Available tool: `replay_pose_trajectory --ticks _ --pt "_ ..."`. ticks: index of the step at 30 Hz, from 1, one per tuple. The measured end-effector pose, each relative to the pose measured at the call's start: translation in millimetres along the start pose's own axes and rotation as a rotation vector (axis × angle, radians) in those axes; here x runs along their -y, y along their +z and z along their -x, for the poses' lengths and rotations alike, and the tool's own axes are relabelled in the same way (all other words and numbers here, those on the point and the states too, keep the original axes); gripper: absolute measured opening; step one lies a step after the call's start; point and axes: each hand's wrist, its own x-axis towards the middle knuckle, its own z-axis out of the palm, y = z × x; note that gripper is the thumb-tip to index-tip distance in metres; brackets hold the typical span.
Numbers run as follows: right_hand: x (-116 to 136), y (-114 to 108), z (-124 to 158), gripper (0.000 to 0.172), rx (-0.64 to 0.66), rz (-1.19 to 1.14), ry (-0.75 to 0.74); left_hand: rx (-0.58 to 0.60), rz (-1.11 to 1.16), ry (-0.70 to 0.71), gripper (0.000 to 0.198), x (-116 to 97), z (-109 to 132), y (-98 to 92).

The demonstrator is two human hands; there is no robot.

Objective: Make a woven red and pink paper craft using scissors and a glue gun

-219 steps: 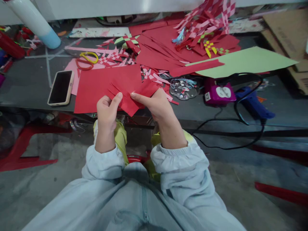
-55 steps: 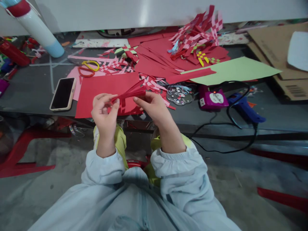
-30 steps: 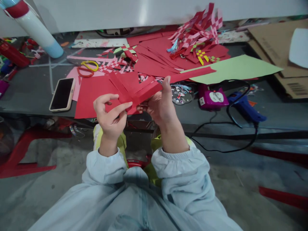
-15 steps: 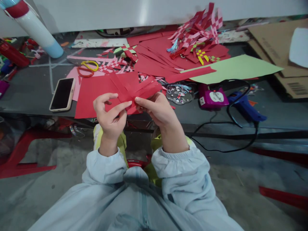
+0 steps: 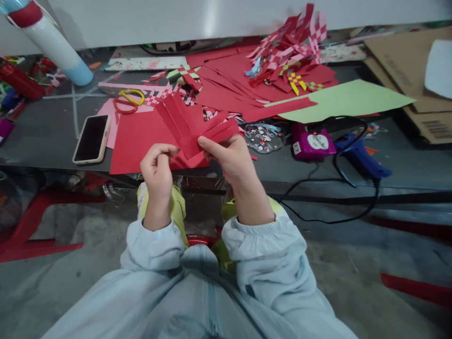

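Observation:
My right hand (image 5: 235, 157) grips a red woven paper piece (image 5: 189, 141) at its lower right, thumb on top. Loose strips fan out from its woven corner toward the upper left and the right. Beside the piece's left edge, my left hand (image 5: 158, 162) has its fingers curled in, with nothing visible in them; whether a fingertip brushes the paper I cannot tell. Under the piece, a large red paper sheet (image 5: 132, 141) lies on the dark table (image 5: 45, 146). My right fingers behind the piece are hidden.
Scissors (image 5: 130, 101) and a phone (image 5: 92, 139) lie at left, below a bottle (image 5: 52, 44). Red and pink woven strips (image 5: 289, 44) are heaped at the back. A tray of small beads (image 5: 264, 137), a purple box (image 5: 312, 142) and a corded blue glue gun (image 5: 362, 155) are at right.
My left hand has come off the woven piece, drawing back slightly left and down as its fingers curled. The piece's upper-left strips now spread more visibly; my right hand keeps its grip.

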Motion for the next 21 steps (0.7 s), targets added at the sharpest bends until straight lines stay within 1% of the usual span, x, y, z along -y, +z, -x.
replay_pose_trajectory --ticks 2,4,6,8,11,13,17,21 --pt "-1.2 0.6 -0.3 0.039 0.001 -0.019 -0.003 0.053 0.133 -0.145 0.02 2.3 -0.3 1.7" --pt "-2.0 1.2 -0.5 0.039 0.005 -0.044 -0.008 0.069 0.208 -0.207 0.023 3.4 0.4 2.8" --pt "-2.5 1.8 -0.6 0.038 0.01 -0.054 -0.007 0.085 0.204 -0.196 0.026 3.2 1.6 3.0" --pt "-2.7 2.3 -0.5 0.038 0.02 -0.057 -0.008 0.131 0.157 -0.173 0.028 2.1 2.8 2.5" --pt "-2.5 3.1 -0.5 0.036 0.038 -0.093 -0.003 0.195 0.088 -0.175 0.034 -0.1 3.7 1.5" --pt "-2.0 3.5 -0.6 0.033 0.023 -0.135 0.008 0.206 0.082 -0.19 0.036 -1.0 3.8 1.0" --pt "-1.2 3.5 -1.1 0.031 -0.049 -0.214 0.015 0.216 0.096 -0.206 0.034 0.0 3.9 0.7" --pt "-1.7 3.7 -2.1 0.031 -0.081 -0.239 0.016 0.201 0.125 -0.207 0.026 1.0 4.3 1.3"
